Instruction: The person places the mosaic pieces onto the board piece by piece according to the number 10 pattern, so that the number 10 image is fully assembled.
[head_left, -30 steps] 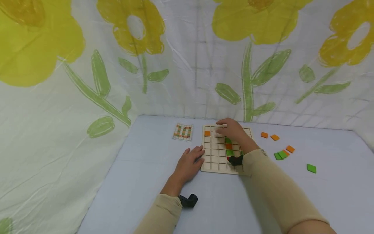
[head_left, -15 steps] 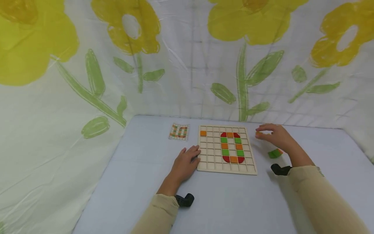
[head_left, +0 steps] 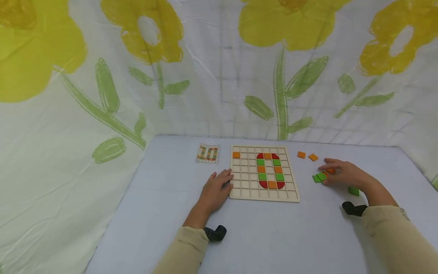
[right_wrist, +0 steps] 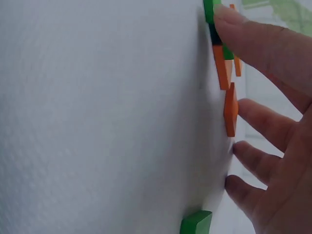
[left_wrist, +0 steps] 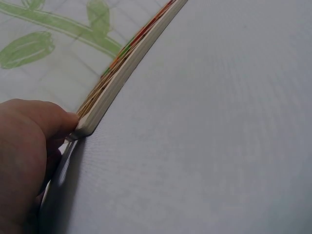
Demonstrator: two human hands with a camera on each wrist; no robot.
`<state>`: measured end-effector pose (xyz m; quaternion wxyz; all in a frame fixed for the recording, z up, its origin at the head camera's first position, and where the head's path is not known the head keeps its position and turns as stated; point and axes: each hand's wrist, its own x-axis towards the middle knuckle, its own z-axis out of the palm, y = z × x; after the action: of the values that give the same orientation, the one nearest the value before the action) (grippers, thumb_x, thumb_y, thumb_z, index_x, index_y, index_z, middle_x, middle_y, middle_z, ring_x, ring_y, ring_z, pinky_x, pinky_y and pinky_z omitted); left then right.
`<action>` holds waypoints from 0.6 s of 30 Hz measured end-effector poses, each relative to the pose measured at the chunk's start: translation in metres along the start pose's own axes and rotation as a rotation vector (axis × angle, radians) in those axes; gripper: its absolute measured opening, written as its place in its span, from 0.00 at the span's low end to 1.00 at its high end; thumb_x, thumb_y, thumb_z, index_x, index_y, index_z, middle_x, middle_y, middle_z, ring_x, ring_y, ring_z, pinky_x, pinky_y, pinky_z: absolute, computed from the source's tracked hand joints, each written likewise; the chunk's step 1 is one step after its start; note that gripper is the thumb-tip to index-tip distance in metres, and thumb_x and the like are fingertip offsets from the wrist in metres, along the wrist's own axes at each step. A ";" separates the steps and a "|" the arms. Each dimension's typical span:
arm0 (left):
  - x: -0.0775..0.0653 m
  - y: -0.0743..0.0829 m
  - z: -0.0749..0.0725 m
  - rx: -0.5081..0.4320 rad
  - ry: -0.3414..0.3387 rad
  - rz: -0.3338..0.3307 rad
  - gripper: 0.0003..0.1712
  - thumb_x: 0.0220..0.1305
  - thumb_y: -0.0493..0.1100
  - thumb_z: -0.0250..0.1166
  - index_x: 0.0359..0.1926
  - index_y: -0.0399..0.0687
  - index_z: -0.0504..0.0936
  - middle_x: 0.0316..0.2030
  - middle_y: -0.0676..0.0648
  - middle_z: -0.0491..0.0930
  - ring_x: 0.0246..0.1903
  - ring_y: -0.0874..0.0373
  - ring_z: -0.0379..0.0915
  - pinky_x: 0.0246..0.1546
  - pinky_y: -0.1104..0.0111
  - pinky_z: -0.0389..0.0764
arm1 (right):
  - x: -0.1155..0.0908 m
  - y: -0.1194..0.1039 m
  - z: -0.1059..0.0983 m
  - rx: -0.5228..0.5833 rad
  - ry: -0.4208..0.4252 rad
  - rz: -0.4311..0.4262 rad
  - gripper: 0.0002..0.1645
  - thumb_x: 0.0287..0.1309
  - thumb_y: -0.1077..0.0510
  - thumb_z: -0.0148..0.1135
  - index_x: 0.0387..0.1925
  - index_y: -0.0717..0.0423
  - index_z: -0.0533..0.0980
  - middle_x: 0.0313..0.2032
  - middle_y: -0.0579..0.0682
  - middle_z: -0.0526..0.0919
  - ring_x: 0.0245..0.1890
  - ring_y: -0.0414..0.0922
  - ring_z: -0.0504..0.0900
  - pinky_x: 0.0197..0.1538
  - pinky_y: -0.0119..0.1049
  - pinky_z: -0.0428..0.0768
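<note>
A wooden grid board (head_left: 245, 176) lies on the table, with red, orange and green tiles in an oval ring and one orange tile (head_left: 236, 155) at its upper left. My left hand (head_left: 213, 192) rests at the board's left edge, its thumb touching the near corner in the left wrist view. Over a small cluster at the right is my right hand (head_left: 352, 178), fingers spread and slightly bent. Its thumb touches a green tile (right_wrist: 210, 12) in the right wrist view; an orange tile (right_wrist: 230, 112) lies by a fingertip. The hand partly hides the cluster.
A small pattern card (head_left: 208, 153) lies left of the board. Two orange squares, the nearer one an orange tile (head_left: 313, 157), lie beyond the cluster. A single green tile (head_left: 354, 191) sits below my right hand. A flowered sheet (head_left: 205, 76) hangs behind the table.
My right hand has left the board, moved right past the two far orange tiles, and come down over the green and orange cluster. My left hand has stayed at the board's edge.
</note>
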<state>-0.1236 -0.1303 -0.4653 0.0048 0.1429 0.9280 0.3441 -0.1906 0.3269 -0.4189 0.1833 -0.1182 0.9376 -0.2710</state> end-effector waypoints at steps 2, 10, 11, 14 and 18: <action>0.000 0.000 0.000 -0.003 0.002 -0.003 0.24 0.72 0.46 0.57 0.66 0.46 0.75 0.71 0.52 0.66 0.72 0.56 0.59 0.77 0.57 0.51 | 0.000 0.001 0.001 -0.008 0.003 -0.011 0.36 0.50 0.42 0.74 0.57 0.56 0.79 0.72 0.69 0.57 0.69 0.73 0.53 0.62 0.73 0.59; 0.000 -0.001 0.000 -0.010 0.007 -0.005 0.24 0.72 0.47 0.57 0.65 0.45 0.75 0.70 0.52 0.66 0.72 0.55 0.59 0.77 0.56 0.51 | 0.004 0.003 0.004 -0.041 0.020 -0.018 0.31 0.51 0.44 0.73 0.53 0.57 0.81 0.70 0.71 0.58 0.67 0.73 0.58 0.61 0.72 0.62; 0.000 -0.001 0.000 -0.010 0.007 -0.003 0.24 0.72 0.46 0.57 0.65 0.45 0.75 0.70 0.51 0.67 0.72 0.55 0.59 0.77 0.56 0.51 | 0.005 0.003 0.004 -0.044 0.021 -0.013 0.32 0.51 0.43 0.73 0.53 0.57 0.81 0.70 0.71 0.58 0.67 0.73 0.58 0.61 0.72 0.62; 0.000 -0.001 0.000 -0.009 0.003 0.005 0.24 0.72 0.46 0.57 0.65 0.45 0.75 0.70 0.51 0.67 0.72 0.55 0.59 0.77 0.56 0.51 | 0.006 0.001 0.003 -0.036 0.030 0.005 0.34 0.51 0.41 0.73 0.54 0.57 0.81 0.70 0.70 0.59 0.68 0.73 0.56 0.62 0.73 0.61; 0.000 -0.001 0.000 -0.008 -0.001 0.007 0.24 0.72 0.46 0.56 0.65 0.45 0.75 0.71 0.51 0.66 0.72 0.55 0.59 0.77 0.56 0.51 | 0.012 -0.008 0.001 -0.033 0.065 0.027 0.38 0.53 0.36 0.70 0.57 0.57 0.78 0.71 0.67 0.60 0.69 0.73 0.53 0.63 0.73 0.60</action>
<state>-0.1236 -0.1310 -0.4657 0.0047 0.1462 0.9261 0.3478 -0.1999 0.3162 -0.4187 0.1544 -0.0994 0.9489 -0.2567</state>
